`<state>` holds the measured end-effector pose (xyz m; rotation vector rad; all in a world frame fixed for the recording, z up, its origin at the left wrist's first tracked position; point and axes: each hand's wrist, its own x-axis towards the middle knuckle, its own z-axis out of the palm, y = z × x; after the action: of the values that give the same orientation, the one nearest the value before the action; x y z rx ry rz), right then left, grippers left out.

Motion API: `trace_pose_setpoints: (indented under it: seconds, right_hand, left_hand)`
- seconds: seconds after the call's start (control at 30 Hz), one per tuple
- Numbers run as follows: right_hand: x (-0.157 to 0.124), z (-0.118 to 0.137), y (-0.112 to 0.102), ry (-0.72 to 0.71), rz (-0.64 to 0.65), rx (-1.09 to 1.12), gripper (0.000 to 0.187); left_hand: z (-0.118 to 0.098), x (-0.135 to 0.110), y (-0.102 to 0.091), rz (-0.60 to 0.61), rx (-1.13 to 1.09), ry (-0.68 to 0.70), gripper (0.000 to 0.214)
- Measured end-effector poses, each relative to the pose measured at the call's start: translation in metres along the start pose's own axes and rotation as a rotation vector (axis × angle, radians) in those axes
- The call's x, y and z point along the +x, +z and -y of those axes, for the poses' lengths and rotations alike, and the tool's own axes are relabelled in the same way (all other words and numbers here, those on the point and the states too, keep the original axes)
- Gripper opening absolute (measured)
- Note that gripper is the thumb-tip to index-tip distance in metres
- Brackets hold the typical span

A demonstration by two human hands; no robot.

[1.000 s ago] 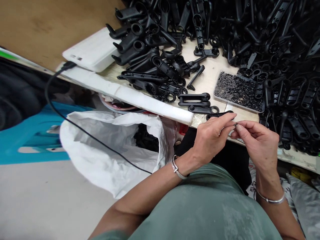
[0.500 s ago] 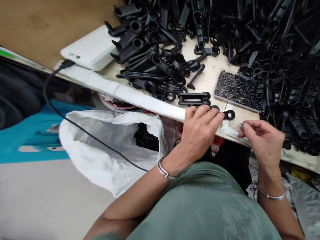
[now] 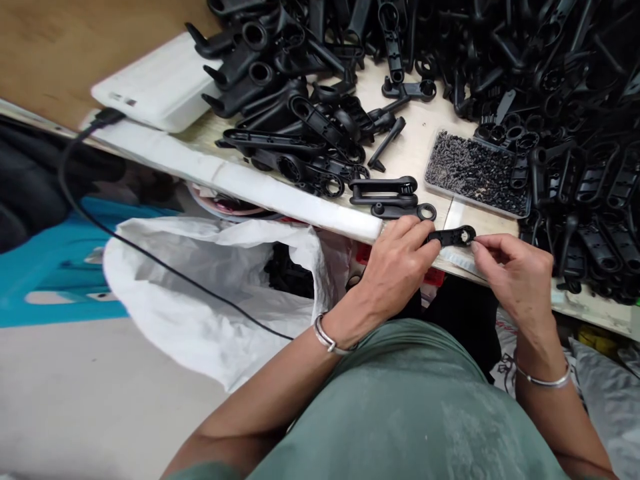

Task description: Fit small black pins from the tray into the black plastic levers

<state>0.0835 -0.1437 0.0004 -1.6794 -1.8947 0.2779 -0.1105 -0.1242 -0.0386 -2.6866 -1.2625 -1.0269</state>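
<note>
My left hand (image 3: 397,263) is closed around one end of a black plastic arm piece (image 3: 450,237) at the table's front edge. The ring-shaped end of this piece points right, toward my right hand (image 3: 517,277). Thumb and forefinger of that hand pinch together right beside the ring; whatever lies between them is too small to make out. Just behind my left fingers lie another black piece with a ring end (image 3: 400,211) and a black two-bar part (image 3: 384,191). A clear tray (image 3: 475,173) full of tiny dark parts sits behind my right hand.
Black plastic parts (image 3: 310,127) are heaped across the back and both sides of the table. A white box (image 3: 160,83) with a black cable (image 3: 175,257) stands at the left. Below the edge hangs an open white sack (image 3: 165,260) holding black parts.
My right hand has moved left, up to the ring end of the black arm piece. More of that piece now shows beyond my left fingers. The view has shifted slightly.
</note>
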Motion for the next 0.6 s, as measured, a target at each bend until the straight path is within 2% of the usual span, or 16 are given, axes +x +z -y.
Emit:
trace_pose_setpoints:
  seconds: [0.2,0.33,0.47,0.6]
  right_hand:
    - [0.003,0.000,0.006,-0.235,0.045,-0.237,0.019]
    - [0.004,0.008,0.007,-0.312,0.104,-0.389,0.024]
    - [0.005,0.018,0.008,-0.277,0.173,-0.467,0.026]
    - [0.012,0.014,0.003,-0.157,0.206,-0.255,0.019]
  left_hand:
    - [-0.001,0.000,-0.001,0.036,-0.017,-0.006,0.029]
    - [-0.003,-0.001,-0.001,0.050,-0.027,-0.020,0.030]
    - [-0.003,-0.001,0.000,0.046,-0.042,-0.023,0.031]
    - [-0.002,-0.001,0.000,0.034,-0.073,-0.040,0.029]
